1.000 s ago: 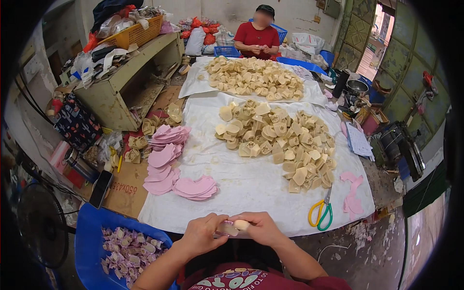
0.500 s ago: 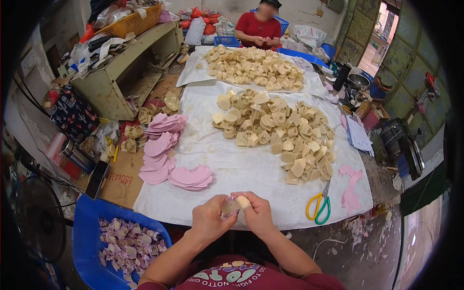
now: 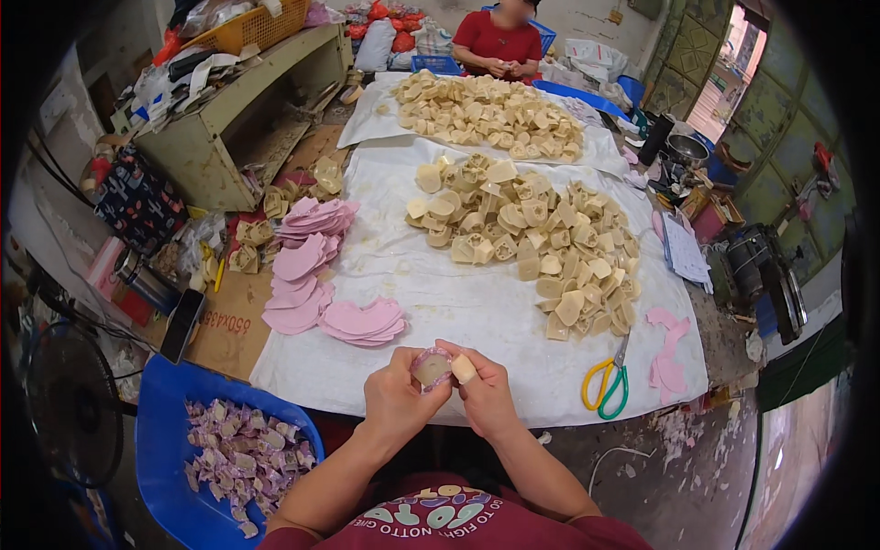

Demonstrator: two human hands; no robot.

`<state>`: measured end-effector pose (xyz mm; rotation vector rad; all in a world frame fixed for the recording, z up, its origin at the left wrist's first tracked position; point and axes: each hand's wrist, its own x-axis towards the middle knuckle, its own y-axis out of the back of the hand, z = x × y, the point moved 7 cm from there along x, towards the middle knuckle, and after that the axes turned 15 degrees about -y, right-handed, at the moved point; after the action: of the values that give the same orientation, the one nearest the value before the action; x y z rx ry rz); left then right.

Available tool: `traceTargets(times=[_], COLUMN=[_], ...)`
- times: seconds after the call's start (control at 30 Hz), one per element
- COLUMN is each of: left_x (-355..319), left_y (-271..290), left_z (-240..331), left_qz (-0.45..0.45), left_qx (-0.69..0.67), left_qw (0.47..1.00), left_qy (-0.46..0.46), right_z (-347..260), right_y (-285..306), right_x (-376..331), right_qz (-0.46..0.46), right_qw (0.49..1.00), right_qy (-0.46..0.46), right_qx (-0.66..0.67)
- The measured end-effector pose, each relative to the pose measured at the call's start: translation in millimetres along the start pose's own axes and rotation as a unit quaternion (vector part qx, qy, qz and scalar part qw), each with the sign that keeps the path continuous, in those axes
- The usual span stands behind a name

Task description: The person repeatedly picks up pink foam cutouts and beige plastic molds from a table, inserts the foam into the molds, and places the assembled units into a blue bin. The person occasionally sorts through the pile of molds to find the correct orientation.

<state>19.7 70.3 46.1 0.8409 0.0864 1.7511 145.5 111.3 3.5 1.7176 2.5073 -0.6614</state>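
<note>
Near the table's front edge, my left hand (image 3: pixel 400 390) and my right hand (image 3: pixel 489 396) grip a small cup-shaped piece (image 3: pixel 432 369) between them. It has a pale, translucent middle and a pink-purple patterned rim, turned up toward me. My left fingers curl round its left side; my right fingers pinch the opposite edge. A beige cover (image 3: pixel 464 368) seems to sit on my right thumb. Just beyond my hands lie stacked pink scalloped sheets (image 3: pixel 364 323). To their right is a large heap of beige cup-shaped pieces (image 3: pixel 541 238).
Scissors (image 3: pixel 605 385) with yellow and green handles lie at right, beside pink scraps (image 3: pixel 667 357). A blue tub (image 3: pixel 156 458) of purple-patterned pieces stands at lower left. Across the white-covered table (image 3: pixel 367 229), another person (image 3: pixel 500 46) works behind a second beige heap (image 3: pixel 486 115).
My hands have risen slightly in view, and the cup-shaped piece is tipped so its round opening shows more fully. Both hands keep their grip. The whole view has shifted a little.
</note>
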Motion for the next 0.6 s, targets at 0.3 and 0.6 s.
traceTargets(times=[0.3, 0.6], left_x=[-1.6, -2.0], left_y=[0.3, 15.3], left_z=[-15.7, -27.9], left_qz=[-0.030, -0.028], left_qx=[-0.024, -0.307], left_qw=[0.998, 0.949], left_qy=[0.040, 0.072], right_z=[-18.2, -39.2], right_y=[-14.3, -12.7], right_x=[-10.2, -14.4], right_qz=[-0.009, 0.053], right_qw=[0.983, 0.957], right_qy=[0.070, 0.157], right_qx=[-0.170, -0.239])
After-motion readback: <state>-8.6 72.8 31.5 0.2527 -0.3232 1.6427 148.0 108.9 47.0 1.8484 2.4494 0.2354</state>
